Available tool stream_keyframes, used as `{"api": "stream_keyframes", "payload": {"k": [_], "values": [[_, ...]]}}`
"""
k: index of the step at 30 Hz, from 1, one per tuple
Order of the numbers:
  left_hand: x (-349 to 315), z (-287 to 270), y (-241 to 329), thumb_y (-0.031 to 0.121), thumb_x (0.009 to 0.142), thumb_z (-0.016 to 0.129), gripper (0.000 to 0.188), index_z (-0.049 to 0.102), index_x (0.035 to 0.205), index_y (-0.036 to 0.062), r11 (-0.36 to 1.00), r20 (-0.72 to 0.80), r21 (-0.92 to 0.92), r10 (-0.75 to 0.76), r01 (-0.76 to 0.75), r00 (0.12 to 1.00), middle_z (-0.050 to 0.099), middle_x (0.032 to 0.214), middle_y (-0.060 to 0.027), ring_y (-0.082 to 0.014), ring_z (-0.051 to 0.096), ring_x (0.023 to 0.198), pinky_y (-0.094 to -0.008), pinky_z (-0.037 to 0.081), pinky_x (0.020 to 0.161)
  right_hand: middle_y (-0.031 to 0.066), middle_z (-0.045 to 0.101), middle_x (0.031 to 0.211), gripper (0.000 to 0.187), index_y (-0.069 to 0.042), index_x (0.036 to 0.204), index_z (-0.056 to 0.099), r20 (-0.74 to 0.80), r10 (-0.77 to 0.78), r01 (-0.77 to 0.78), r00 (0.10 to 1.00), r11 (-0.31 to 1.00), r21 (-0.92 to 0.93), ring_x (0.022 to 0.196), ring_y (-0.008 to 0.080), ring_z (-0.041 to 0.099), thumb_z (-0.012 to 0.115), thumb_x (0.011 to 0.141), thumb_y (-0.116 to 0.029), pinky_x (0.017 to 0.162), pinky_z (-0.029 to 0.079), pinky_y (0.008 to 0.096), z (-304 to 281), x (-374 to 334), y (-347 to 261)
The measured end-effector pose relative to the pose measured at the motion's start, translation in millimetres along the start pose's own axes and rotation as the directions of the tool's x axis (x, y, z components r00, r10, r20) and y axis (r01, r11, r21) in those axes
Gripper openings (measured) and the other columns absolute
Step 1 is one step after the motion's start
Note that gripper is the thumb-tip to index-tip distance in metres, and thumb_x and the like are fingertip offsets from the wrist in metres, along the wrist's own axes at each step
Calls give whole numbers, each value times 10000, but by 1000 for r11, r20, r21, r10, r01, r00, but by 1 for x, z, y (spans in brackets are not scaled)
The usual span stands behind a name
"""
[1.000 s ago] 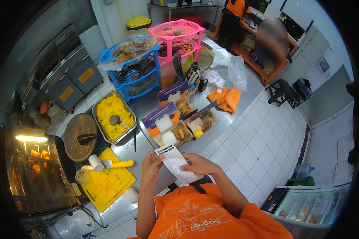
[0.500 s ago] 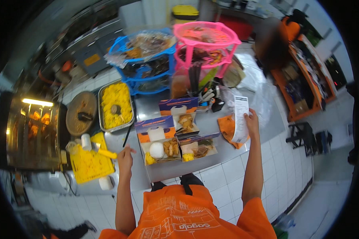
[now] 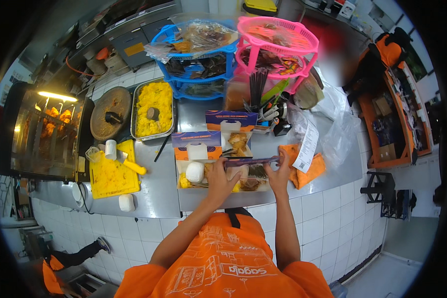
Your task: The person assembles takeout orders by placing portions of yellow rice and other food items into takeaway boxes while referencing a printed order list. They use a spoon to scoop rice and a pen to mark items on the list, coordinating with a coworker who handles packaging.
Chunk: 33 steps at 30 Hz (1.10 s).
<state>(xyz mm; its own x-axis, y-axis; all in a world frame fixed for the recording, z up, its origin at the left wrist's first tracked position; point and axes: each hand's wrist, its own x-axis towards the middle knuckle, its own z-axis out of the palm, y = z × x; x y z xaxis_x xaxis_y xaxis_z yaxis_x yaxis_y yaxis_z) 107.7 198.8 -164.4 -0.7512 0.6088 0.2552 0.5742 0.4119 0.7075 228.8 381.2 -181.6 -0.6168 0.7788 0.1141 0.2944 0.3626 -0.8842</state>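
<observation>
Both my hands are at the front right meal box (image 3: 253, 161), gripping its upright purple lid at the two ends. My left hand (image 3: 221, 183) has its fingers at the lid's left end, with the thumb pointing right over the box. My right hand (image 3: 279, 176) pinches the lid's right corner between thumb and fingers. Fried food and some yellow rice show inside, partly hidden by my hands. Left of it stands an open meal box (image 3: 197, 152) with a round white-wrapped portion (image 3: 194, 172). Behind is another open box (image 3: 231, 121) with fried chicken.
A white receipt (image 3: 308, 146) lies over an orange cloth (image 3: 310, 171) at right. Leftward are a tray of yellow rice (image 3: 154, 107), a yellow cutting board (image 3: 113, 174) with a yellow-handled knife (image 3: 134, 166), and a lit glass cabinet (image 3: 44, 131). Blue (image 3: 196, 67) and pink racks (image 3: 278, 47) stand behind.
My right hand has let go of the receipt, now on the orange cloth, and moved left to the box lid. My left hand has moved right to the same box. The view has shifted.
</observation>
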Motion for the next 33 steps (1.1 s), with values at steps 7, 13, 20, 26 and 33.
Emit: {"api": "stream_keyframes", "payload": {"k": [7, 13, 20, 26, 33], "values": [[33, 42, 6, 189, 775, 801, 621, 447, 1226, -50, 991, 2, -136, -5, 5, 1000, 471, 1105, -233, -425, 504, 1037, -477, 455, 882, 120, 610, 878, 507, 10, 1248, 469, -84, 57, -79, 995, 955, -288, 824, 264, 626, 733, 827, -82, 763, 494, 383, -23, -2, 28], [27, 39, 22, 39, 762, 722, 681, 367, 1339, -29, 950, -72, -312, -46, 21, 996, 472, 1118, -212, -366, 520, 1074, -434, 467, 936, 100, 593, 830, 241, 6, 1054, 542, -8, 284, -284, 959, 959, 27, 716, 212, 587, 696, 886, -73, 684, 487, 321, -37, -30, 37], [35, 6, -7, -28, 814, 608, 652, 374, 1421, 20, 826, 251, -539, -28, 164, 968, 520, 1322, -209, -306, 543, 1223, -388, 468, 1002, 159, 640, 1003, 178, 6, 1048, 628, -164, -60, 23, 985, 975, -219, 886, 303, 621, 625, 871, 19, 761, 506, 367, -42, -61, -17], [46, 8, -13, -26, 830, 596, 685, 353, 1468, 29, 870, 275, -486, 55, 89, 960, 531, 1329, -190, -292, 560, 1203, -377, 484, 981, 228, 556, 1240, 382, 1, 1169, 613, 160, -258, 302, 953, 758, -579, 1195, 419, 506, 660, 792, -38, 1010, 411, 489, -23, -75, -30], [49, 7, -12, 45, 822, 674, 764, 325, 1502, 50, 917, 238, -396, 161, -56, 958, 530, 1300, -213, -329, 557, 1185, -393, 470, 991, 260, 528, 1319, 687, 49, 1412, 377, -284, 58, -93, 957, 990, -109, 1223, 418, 514, 684, 808, -65, 1056, 404, 436, -5, -27, -32]]}}
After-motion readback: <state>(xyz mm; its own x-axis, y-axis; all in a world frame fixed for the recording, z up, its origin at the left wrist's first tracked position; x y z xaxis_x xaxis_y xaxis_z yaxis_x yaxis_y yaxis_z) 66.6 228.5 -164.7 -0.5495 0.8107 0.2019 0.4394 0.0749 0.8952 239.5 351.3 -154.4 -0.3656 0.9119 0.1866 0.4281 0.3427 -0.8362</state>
